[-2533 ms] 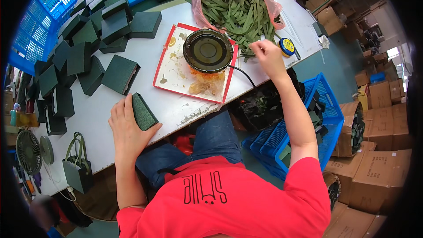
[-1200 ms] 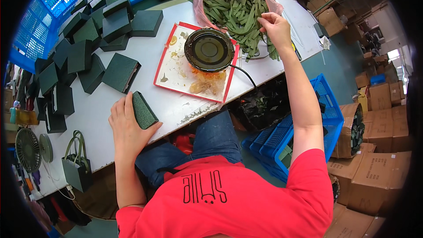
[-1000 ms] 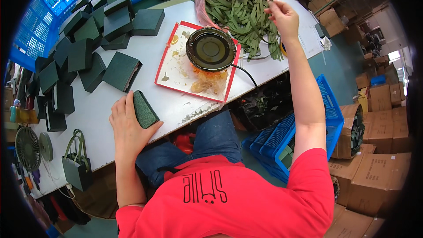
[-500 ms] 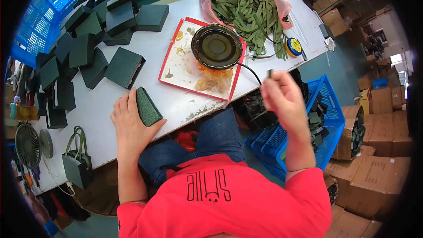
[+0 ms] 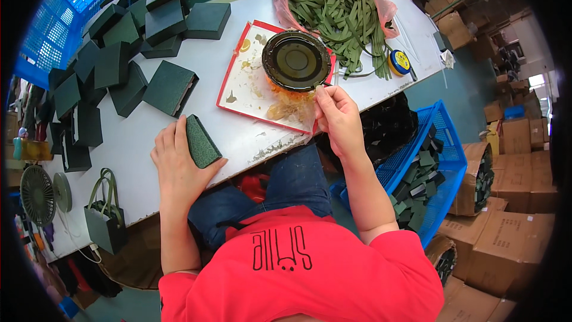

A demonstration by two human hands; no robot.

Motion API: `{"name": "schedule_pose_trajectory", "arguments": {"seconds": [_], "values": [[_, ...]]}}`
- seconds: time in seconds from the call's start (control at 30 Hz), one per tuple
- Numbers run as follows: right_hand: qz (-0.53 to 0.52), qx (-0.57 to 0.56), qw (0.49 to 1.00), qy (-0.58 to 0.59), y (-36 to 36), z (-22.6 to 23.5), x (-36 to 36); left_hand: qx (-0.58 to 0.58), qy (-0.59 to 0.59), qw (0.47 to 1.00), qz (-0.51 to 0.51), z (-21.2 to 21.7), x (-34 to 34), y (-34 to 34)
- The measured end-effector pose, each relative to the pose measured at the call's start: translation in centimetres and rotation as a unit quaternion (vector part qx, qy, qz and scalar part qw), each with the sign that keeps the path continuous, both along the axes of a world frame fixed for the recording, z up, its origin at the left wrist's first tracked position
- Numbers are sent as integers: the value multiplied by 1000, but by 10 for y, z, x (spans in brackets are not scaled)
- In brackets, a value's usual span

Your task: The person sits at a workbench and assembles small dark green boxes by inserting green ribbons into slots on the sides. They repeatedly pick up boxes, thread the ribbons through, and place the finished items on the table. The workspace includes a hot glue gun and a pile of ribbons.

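The left hand (image 5: 179,164) lay flat near the worktop's (image 5: 250,0) front edge, fingers spread, thumb and fingers gripping a small green box (image 5: 202,141), its long axis running away from the person. The right hand (image 5: 338,113) hovered at the red tray's (image 5: 229,77) near corner, fingers pinched on a thin strip end, just beside the round black pot (image 5: 296,60).
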State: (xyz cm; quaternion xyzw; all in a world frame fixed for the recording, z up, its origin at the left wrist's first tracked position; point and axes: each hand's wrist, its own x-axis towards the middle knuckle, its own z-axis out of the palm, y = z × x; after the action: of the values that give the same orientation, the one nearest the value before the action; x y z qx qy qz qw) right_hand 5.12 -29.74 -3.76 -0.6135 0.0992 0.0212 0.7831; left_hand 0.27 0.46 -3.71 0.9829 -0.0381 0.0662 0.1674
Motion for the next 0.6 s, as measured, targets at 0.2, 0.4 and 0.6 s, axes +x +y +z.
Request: {"name": "schedule_pose_trajectory", "arguments": {"seconds": [0.2,0.4,0.6], "values": [[-13,5,1000,13,1,-1,5,3,-2,1000,-1,1,0,0],[7,68,997,25,-6,-1,6,-4,-6,1000,-3,1,1,-1],[-15,86,995,-45,3,6,-18,-98,-22,994,-48,6,-1,1]]}}
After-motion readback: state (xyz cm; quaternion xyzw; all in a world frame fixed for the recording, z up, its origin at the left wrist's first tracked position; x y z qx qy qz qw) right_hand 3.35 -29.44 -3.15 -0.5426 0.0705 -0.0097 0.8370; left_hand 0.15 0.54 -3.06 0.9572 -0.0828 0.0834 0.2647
